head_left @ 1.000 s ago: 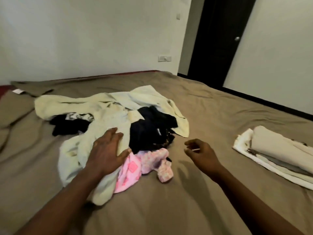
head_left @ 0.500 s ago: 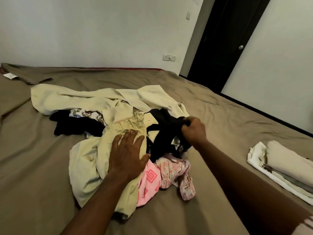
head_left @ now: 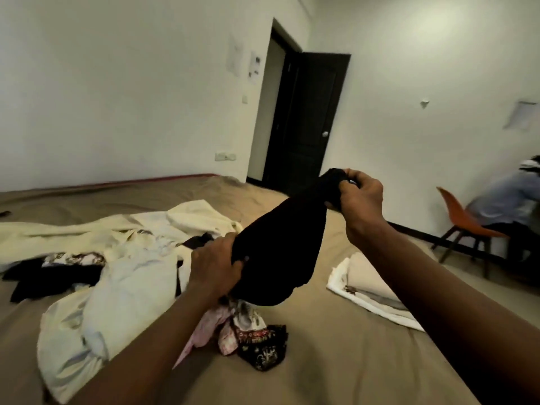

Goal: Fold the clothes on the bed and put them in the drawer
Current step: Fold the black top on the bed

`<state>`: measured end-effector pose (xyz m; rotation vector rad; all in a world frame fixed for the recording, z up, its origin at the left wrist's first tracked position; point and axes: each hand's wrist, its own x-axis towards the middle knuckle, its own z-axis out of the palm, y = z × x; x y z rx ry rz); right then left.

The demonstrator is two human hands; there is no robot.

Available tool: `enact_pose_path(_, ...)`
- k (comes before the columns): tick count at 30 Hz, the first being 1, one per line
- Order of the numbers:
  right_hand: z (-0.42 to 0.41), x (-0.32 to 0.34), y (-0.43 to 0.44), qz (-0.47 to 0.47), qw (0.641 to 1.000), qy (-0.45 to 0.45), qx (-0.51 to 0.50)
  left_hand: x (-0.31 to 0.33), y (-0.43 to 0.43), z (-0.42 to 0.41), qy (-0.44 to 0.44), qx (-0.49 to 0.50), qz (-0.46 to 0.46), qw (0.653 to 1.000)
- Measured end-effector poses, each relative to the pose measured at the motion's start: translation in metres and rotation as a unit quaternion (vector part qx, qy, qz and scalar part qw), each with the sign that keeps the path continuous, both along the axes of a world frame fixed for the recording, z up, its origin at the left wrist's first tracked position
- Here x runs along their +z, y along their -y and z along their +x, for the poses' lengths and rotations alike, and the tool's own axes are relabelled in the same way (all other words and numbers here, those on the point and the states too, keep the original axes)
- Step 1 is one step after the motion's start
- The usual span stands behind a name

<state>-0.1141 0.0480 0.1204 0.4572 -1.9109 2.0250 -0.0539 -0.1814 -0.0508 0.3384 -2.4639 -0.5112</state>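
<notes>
Since 0.5 s ago: the left hand (head_left: 214,263) has left the cream pile, and the soft black fabric garment (head_left: 280,252) is now up off the heap, in the air above the brown-sheeted bed (head_left: 336,361).

Hands: the right hand (head_left: 361,194) pinches one bunched end of the garment with curled fingers. The left hand grips the other end, fingers wrapped into the cloth.

Geometry: the garment's long axis runs on a slant, from the left hand low and near the body up to the right hand, which is higher and farther out. The middle sags in a pouch between them. Its type cannot be told, as the cloth is dark and bunched.

Below: the loose pile of cream and pale clothes (head_left: 131,276) lies to the left, and a crumpled pink patterned cloth (head_left: 210,325) sits just under the hanging pouch. The folded cream and white stack (head_left: 368,285) sits to the right, apart from the pile.

Judgement: folding has not begun on this piece. It wants spreading first, probably over the bare sheet between pile and stack.
</notes>
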Motion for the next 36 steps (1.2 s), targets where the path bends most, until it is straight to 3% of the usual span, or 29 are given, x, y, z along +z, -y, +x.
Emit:
enact_pose_path(4, 0.026, 0.060, -0.045, -0.036, 0.997, -0.068, -0.027, 0.097, -0.017, -0.003, -0.026, -0.037, 0.090, 0.995)
enact_pose_path(12, 0.065, 0.178, -0.156, -0.176, 0.956, -0.133, -0.196, 0.255, -0.108, 0.043, -0.111, -0.205, -0.002, 0.972)
enact_pose_path(15, 0.092, 0.218, -0.196, -0.206, 0.928, -0.179, -0.252, 0.289, -0.153, 0.052, -0.213, -0.229, 0.001, 0.950)
enact_pose_path(19, 0.115, 0.266, -0.245, -0.257, 0.883, -0.223, -0.324, 0.340, -0.221, 0.053, -0.297, -0.313, 0.115, 0.895)
enact_pose_path(22, 0.132, 0.291, -0.284, -0.239, 0.857, -0.244, -0.385, 0.375, -0.270, 0.051, -0.232, -0.431, 0.202, 0.849)
enact_pose_path(25, 0.145, 0.292, -0.312, -0.132, 0.848, -0.245, -0.452, 0.380, -0.293, 0.045, -0.106, -0.498, 0.293, 0.809)
enact_pose_path(27, 0.143, 0.281, -0.318, -0.020, 0.858, -0.231, -0.459, 0.360, -0.286, 0.041, -0.036, -0.500, 0.327, 0.801)
enact_pose_path(29, 0.131, 0.260, -0.317, 0.101, 0.882, -0.194, -0.417, 0.329, -0.271, 0.032, 0.026, -0.473, 0.323, 0.820)
enact_pose_path(31, 0.111, 0.234, -0.305, 0.170, 0.912, -0.126, -0.351, 0.292, -0.249, 0.025, 0.070, -0.420, 0.266, 0.865)
enact_pose_path(34, 0.077, 0.173, -0.271, 0.135, 0.975, 0.035, -0.171, 0.222, -0.207, 0.019, 0.149, -0.310, 0.068, 0.937)
enact_pose_path(36, 0.062, 0.119, -0.241, 0.100, 0.983, 0.148, -0.033, 0.169, -0.176, 0.017, 0.215, -0.256, -0.078, 0.939)
